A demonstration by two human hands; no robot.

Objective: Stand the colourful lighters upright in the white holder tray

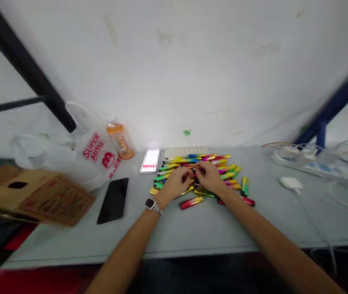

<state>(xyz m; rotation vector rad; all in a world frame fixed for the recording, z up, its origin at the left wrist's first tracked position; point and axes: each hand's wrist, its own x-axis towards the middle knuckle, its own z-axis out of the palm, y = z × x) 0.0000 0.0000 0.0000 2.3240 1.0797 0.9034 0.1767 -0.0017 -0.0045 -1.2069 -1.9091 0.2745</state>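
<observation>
A heap of several shiny, many-coloured lighters [232, 173] lies on the grey table [198, 228]. My left hand [177, 183], with a watch on its wrist, rests on the heap with its fingers curled in. My right hand [212, 176] sits right beside it, fingers also pinched over the lighters. The fingertips of both hands meet at the middle of the heap, and what they grip is too small to make out. One red-and-gold lighter [191, 202] lies apart, nearer to me. A white perforated tray [186, 152] stands behind the heap.
A black phone [113, 200] lies left of my left wrist. Further left are a cardboard box [36, 196], a white plastic bag [91, 155] and an orange bottle [120, 141]. A power strip with white cables [302, 163] fills the right side. A wall rises behind.
</observation>
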